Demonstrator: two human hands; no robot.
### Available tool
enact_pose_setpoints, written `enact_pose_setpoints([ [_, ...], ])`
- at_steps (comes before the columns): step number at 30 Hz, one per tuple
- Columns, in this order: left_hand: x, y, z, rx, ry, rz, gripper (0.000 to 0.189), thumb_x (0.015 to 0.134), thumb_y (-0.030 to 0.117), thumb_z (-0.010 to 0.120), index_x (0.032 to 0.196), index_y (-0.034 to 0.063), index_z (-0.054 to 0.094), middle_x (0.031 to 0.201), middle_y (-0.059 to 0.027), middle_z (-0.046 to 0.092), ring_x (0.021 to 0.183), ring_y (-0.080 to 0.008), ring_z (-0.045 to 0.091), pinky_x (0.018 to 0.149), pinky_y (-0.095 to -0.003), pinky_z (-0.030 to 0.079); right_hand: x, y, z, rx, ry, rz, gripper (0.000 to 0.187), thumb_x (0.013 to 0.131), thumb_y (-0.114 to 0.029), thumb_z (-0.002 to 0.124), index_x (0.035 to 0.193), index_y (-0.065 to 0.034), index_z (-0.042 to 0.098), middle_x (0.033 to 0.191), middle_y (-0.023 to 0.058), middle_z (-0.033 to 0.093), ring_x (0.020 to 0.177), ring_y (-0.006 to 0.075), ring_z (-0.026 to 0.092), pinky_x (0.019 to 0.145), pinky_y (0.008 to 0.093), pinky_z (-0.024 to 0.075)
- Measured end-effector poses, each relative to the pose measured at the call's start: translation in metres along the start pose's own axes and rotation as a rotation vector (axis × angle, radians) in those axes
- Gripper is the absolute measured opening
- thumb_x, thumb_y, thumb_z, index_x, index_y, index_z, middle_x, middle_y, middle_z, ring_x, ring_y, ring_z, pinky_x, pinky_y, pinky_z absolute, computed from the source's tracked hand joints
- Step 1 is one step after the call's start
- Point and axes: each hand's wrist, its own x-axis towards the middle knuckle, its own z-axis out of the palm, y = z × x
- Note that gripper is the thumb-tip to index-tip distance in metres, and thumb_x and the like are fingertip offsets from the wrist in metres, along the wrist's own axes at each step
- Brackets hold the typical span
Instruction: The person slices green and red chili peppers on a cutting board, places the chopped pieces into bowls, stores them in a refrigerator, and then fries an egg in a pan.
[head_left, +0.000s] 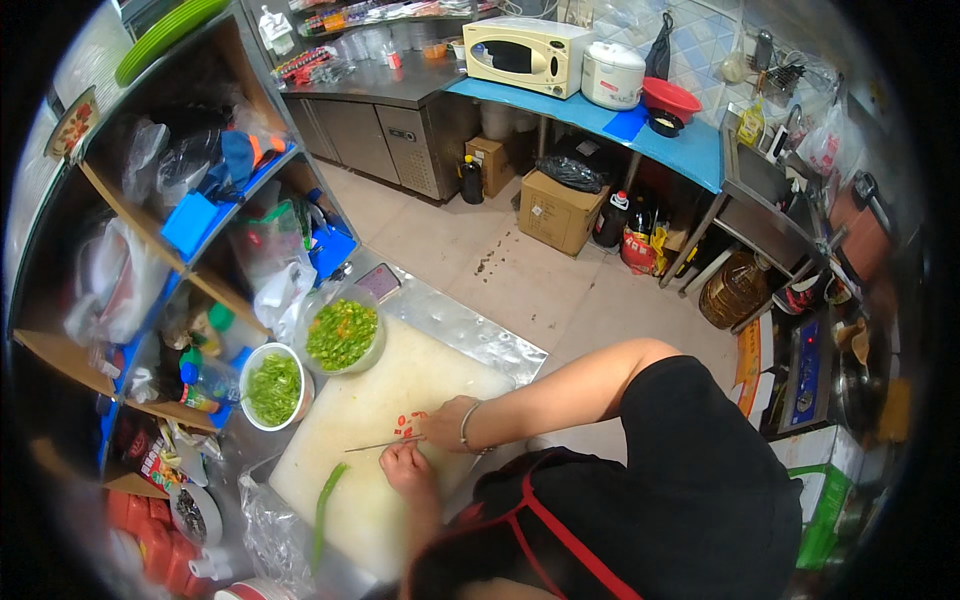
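On a white cutting board (375, 405), my right hand (448, 426) grips a kitchen knife (382, 443), its blade pointing left. My left hand (407, 466) is closed against the near side of the blade, with a bit of red pepper at its fingertips. Just beyond the blade lie small slices of red pepper (403, 421). A long green chili pepper (325, 510) rests at the board's left edge. Past the board's far left corner stand a clear tub of chopped green and orange pepper (343, 335) and a white tub of sliced greens (274, 390).
Shelves (187, 270) full of bags and bottles rise at the left. A phone (379, 282) lies beyond the clear tub. Crumpled clear plastic (277, 525) and a bowl of dark food (196, 514) sit left of the board. A stove (806, 375) is at the right.
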Motion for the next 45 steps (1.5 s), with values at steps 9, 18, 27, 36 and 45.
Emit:
enact_pose_setpoints([
  [9,-0.008,0.0,-0.008,-0.025,0.031,-0.1,0.005,0.075,0.0,0.064,0.079,0.0037,0.065,0.085,-0.0117,0.057,0.076,-0.0275,0.056,0.064,-0.0354,0.047,0.002,-0.015,0.004,0.098,0.061,0.046,0.03,0.085,-0.015,0.051,0.113,-0.0062,0.056,0.114,0.0114,0.059,0.102,0.0269,0.06,0.083,0.0373,0.0488],
  [18,-0.008,-0.005,-0.009,0.097,-0.011,-0.026,0.011,0.068,-0.003,0.061,0.076,0.0036,0.063,0.082,-0.0125,0.058,0.077,-0.0293,0.056,0.066,-0.0372,0.048,-0.013,-0.023,-0.01,0.045,0.018,0.009,0.033,0.085,-0.02,0.051,0.116,-0.0092,0.057,0.12,0.0129,0.054,0.112,0.0262,0.055,0.091,0.037,0.0453],
  [27,-0.001,0.006,-0.011,0.05,0.047,0.023,0.005,0.071,-0.003,0.061,0.074,0.0009,0.061,0.079,-0.012,0.056,0.075,-0.0304,0.054,0.065,-0.0389,0.047,-0.005,-0.019,-0.011,-0.018,-0.074,-0.019,0.036,0.084,-0.015,0.053,0.119,-0.0079,0.054,0.12,0.0151,0.054,0.109,0.027,0.056,0.087,0.0364,0.0479],
  [36,-0.005,0.0,-0.007,0.034,0.058,0.016,0.007,0.07,-0.003,0.058,0.076,0.0023,0.058,0.075,-0.0121,0.053,0.072,-0.0309,0.051,0.065,-0.0395,0.044,0.006,-0.021,-0.004,0.029,0.003,-0.008,0.03,0.086,-0.015,0.049,0.114,-0.0065,0.056,0.117,0.0157,0.057,0.104,0.0291,0.059,0.084,0.0384,0.0497],
  [45,-0.007,-0.005,-0.002,0.049,0.118,-0.015,0.015,0.068,-0.001,0.063,0.081,0.0067,0.064,0.083,-0.0098,0.058,0.078,-0.0288,0.056,0.068,-0.0376,0.048,0.026,-0.012,0.016,0.014,0.237,-0.051,0.025,0.089,-0.016,0.041,0.108,-0.0088,0.056,0.104,0.015,0.063,0.095,0.0305,0.063,0.076,0.0391,0.052],
])
